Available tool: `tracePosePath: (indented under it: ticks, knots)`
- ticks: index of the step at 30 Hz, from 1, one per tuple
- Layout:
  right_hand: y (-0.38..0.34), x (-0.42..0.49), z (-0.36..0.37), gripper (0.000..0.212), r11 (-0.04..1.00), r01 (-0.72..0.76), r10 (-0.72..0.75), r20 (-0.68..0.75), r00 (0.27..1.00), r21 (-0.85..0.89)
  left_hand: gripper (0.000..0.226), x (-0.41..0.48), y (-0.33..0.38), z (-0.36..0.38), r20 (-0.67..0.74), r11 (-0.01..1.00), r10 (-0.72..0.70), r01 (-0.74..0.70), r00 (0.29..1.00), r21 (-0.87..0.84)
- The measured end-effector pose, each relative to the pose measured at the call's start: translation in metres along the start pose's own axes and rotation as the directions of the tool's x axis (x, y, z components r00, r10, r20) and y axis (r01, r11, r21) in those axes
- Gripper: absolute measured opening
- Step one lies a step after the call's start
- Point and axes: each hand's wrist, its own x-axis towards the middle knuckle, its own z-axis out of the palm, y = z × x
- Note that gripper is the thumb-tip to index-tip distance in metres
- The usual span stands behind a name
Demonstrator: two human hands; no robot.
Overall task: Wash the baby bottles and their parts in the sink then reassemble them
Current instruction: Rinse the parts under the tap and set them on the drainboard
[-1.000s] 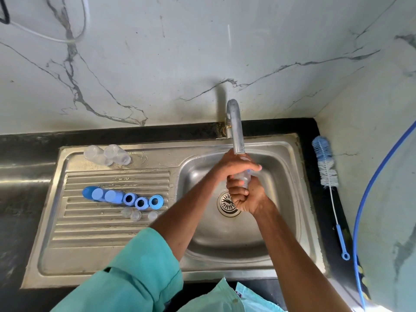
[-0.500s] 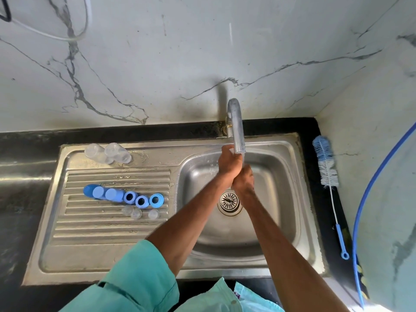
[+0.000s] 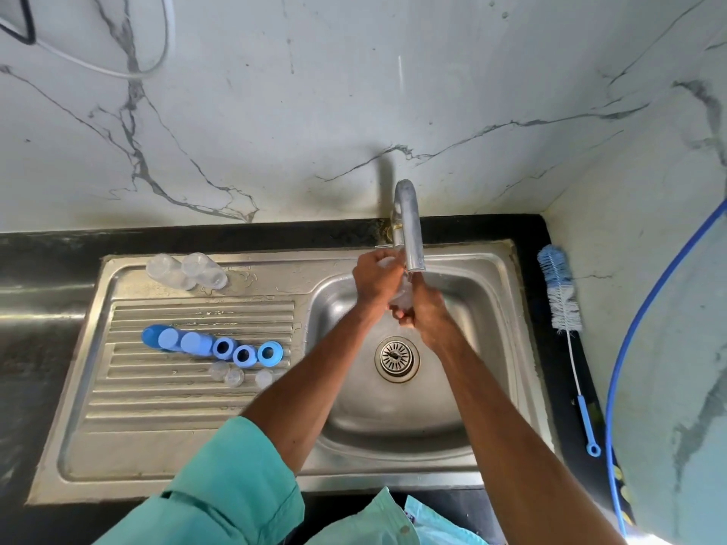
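Over the steel sink basin (image 3: 464,387), under the tap spout (image 3: 411,234), both hands hold a clear baby bottle (image 3: 402,293). My left hand (image 3: 373,279) grips its upper end beside the spout. My right hand (image 3: 427,314) is curled round its lower part, and most of the bottle is hidden between them. On the draining board lie two clear bottles (image 3: 187,271), a row of blue caps and rings (image 3: 212,346), and three clear teats (image 3: 240,375).
A blue and white bottle brush (image 3: 562,300) lies on the black counter right of the sink. A blue hose (image 3: 645,328) curves down the right wall. The drain strainer (image 3: 396,359) sits in the basin floor. Marble wall stands close behind the tap.
Both hands rose from above the drain up to the spout's mouth, carrying the clear bottle with them. The parts on the draining board stayed put.
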Motion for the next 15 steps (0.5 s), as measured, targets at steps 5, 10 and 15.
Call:
tracePosePath:
  ticks: [5,10,15]
  knots:
    - [0.004,-0.013,0.013,0.034,0.893,0.239,-0.263,-0.012,0.965,-0.382,0.050,0.008,-0.003,-0.005,-0.091,0.979,-0.199,0.193,0.976,-0.070]
    - [-0.005,-0.014,-0.015,0.036,0.828,-0.262,0.178,0.211,0.961,0.496,0.023,-0.011,-0.005,-0.004,0.092,0.949,0.270,-0.281,0.959,0.146]
    - [0.008,-0.011,-0.022,0.052,0.555,-0.455,0.264,0.371,0.890,0.696,0.021,-0.016,-0.002,0.005,0.344,0.789,0.588,-0.612,0.732,-0.045]
